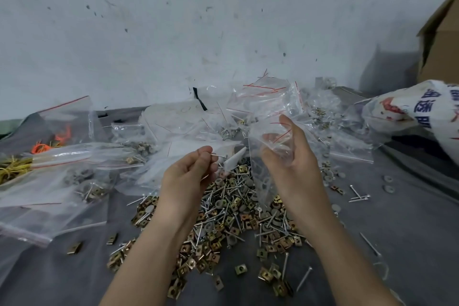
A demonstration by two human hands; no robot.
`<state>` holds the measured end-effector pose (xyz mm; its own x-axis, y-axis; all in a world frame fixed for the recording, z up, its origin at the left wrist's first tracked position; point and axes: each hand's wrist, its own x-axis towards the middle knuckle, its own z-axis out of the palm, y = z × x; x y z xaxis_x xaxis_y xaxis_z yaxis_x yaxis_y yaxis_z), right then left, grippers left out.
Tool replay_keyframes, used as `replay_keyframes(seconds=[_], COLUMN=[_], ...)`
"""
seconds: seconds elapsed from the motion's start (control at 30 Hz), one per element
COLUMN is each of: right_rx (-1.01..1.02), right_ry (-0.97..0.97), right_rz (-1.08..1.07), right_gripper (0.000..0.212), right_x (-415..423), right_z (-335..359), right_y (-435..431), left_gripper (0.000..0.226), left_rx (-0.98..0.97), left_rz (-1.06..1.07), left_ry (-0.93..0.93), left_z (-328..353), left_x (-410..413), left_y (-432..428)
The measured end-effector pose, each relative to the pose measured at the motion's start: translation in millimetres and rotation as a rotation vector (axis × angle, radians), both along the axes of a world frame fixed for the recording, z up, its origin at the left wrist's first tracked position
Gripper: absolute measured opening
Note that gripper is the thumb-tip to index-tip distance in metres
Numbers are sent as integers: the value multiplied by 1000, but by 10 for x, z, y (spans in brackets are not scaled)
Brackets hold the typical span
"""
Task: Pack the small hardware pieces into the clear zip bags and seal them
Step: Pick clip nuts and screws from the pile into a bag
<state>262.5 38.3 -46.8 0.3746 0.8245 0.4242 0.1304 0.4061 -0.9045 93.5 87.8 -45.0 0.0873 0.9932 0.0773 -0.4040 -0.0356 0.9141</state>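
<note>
A heap of small hardware (231, 208), with silver screws, brass square clips and grey washers, lies on the grey cloth in front of me. My left hand (188, 171) pinches thin silver screws (218, 156) above the heap. Just right of it, my right hand (288, 154) holds a clear zip bag (260, 181) that hangs down over the heap, its red-lined mouth up by my fingers. The two hands are a short gap apart.
Filled and empty clear zip bags (62, 189) lie at the left and along the back (268, 97). A large printed white sack (422, 107) and a cardboard box (444, 37) stand at the right. Loose screws and washers (360, 196) dot the cloth.
</note>
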Motion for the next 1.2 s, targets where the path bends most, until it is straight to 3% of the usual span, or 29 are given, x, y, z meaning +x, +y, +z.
replay_keyframes(seconds=[0.17, 0.27, 0.43, 0.83, 1.2], right_rx=[2, -8, -15, -15, -18], right_ry=[-43, -59, -86, -115, -176], right_rz=[-12, -5, 8, 24, 11], right_gripper=[58, 59, 60, 61, 62], right_x=[-7, -24, -42, -33, -45], right_z=[2, 6, -2, -32, -79], right_y=[-32, -44, -62, -68, -55], left_gripper=[18, 16, 21, 27, 12], left_rx=[-402, -502, -547, -310, -238], left_rz=[-182, -167, -145, -343, -25], left_ry=[-678, -864, -941, -819, -613], left_z=[5, -15, -20, 38, 85], left_x=[68, 111, 129, 97, 114], left_y=[-48, -91, -70, -124, -85])
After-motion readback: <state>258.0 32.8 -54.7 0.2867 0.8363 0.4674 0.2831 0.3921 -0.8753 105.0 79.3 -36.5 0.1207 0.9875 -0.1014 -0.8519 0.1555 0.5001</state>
